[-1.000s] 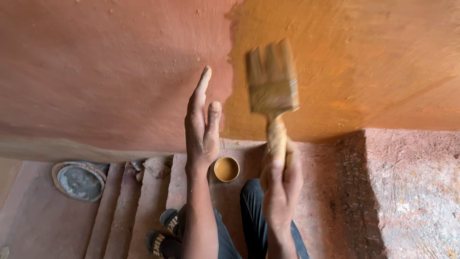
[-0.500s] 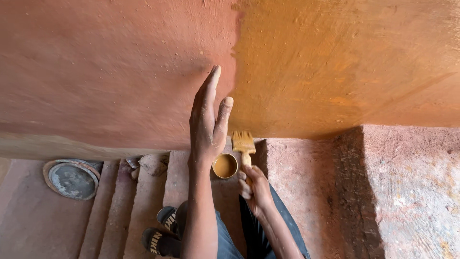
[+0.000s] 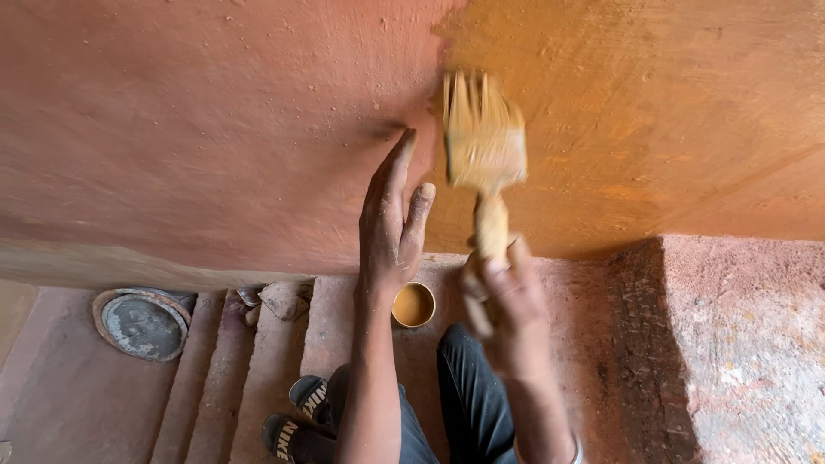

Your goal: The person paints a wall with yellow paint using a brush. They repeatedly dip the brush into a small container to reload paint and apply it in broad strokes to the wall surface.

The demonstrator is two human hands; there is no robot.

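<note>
My left hand [image 3: 391,219] lies flat against the reddish-brown wall [image 3: 198,129], fingers straight and together, holding nothing. My right hand [image 3: 503,301] grips the handle of a wide paintbrush [image 3: 481,142] loaded with ochre paint. The bristles are blurred and press on the wall just at the edge where the ochre-painted area [image 3: 653,112] meets the unpainted red part. A small round cup of ochre paint [image 3: 413,304] stands on the step below, between my two arms.
Red steps [image 3: 258,378] run down below me, with my sandalled feet [image 3: 296,421] and dark trousers on them. A round metal pan [image 3: 142,323] lies at lower left, a stone [image 3: 284,299] beside it. A rough reddish ledge [image 3: 739,344] fills the lower right.
The brush was up on the wall, dropped down to the paint cup, and is now back up against the wall at the paint edge. My left hand stayed flat on the wall.
</note>
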